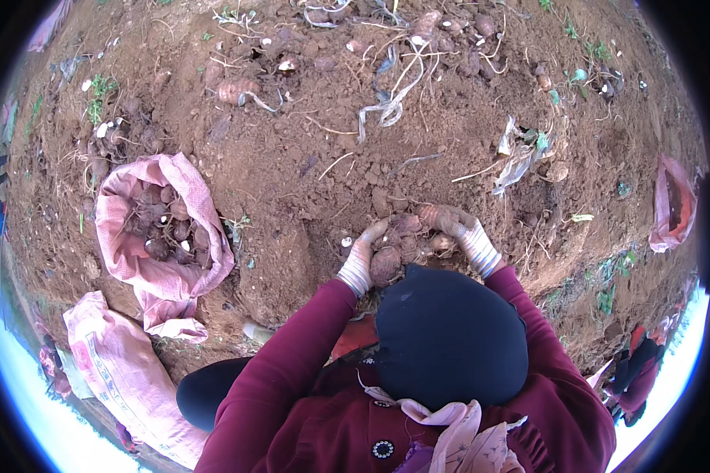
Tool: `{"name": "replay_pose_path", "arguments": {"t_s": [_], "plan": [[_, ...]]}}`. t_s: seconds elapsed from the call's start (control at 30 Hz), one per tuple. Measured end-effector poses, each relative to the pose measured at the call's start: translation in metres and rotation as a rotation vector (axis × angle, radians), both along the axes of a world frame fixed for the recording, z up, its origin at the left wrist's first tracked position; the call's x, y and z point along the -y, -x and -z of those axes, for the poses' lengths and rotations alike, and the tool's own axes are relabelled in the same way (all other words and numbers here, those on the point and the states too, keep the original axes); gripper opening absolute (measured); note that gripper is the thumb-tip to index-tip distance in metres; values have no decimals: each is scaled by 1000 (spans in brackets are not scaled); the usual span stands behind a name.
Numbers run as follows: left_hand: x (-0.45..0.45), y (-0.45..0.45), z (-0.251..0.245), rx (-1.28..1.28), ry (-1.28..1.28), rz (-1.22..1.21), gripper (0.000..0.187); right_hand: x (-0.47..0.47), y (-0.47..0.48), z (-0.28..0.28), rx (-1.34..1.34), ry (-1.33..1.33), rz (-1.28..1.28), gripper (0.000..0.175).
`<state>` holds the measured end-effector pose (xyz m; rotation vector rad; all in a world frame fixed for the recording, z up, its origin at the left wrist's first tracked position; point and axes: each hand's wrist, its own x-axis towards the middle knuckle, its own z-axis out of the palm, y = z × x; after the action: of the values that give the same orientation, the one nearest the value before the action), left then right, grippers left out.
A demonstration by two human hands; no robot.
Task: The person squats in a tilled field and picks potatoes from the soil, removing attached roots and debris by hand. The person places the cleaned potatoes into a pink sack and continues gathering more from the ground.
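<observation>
Both hands wear soiled, striped knit gloves and cup a clump of brown, soil-covered taro-like corms (407, 236) low over the dug earth. My left hand (364, 257) lies against the clump's left side, beside a large round corm (386, 266). Around the reddish end of the clump at the upper right curl the fingers of my right hand (464, 233). My knee in dark cloth hides the clump's lower side. Left of my hands stands an open pink woven sack (198, 195), holding several corms (179, 229).
A lighter pink woven sack (124, 378) bearing writing lies at the lower left. More corms (236, 91) and dry stalks (390, 109) are scattered on the soil ahead. Another open pink sack (660, 233) stands far right. A person (636, 372) is at the lower right edge.
</observation>
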<state>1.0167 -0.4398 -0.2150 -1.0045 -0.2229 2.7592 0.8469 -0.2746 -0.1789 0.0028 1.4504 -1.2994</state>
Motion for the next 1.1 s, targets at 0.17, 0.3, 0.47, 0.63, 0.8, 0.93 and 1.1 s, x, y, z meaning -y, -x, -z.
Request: {"name": "replay_pose_path", "arguments": {"t_s": [0.17,0.3,0.47,0.63,0.8,0.93,1.1], "plan": [[8,-10,-1,103,-195,7,54,25,-22,-11,182,-46,47,69],[42,-37,-37,27,92,-73,48,85,-36,-44,138,157,-117,76],[132,-103,-112,-98,511,-497,51,226,-53,-110,30,466,-519,72],[241,-195,-134,325,792,-795,53,367,-142,-105,-224,476,-826,68],[278,-288,-115,988,1095,-661,104,316,-123,-71,-755,634,-725,50],[272,-308,-122,967,1161,-565,94,143,-45,-63,-967,262,-621,36],[231,-257,-138,907,1265,-456,70,-115,29,-40,-884,-301,48,27]]}}
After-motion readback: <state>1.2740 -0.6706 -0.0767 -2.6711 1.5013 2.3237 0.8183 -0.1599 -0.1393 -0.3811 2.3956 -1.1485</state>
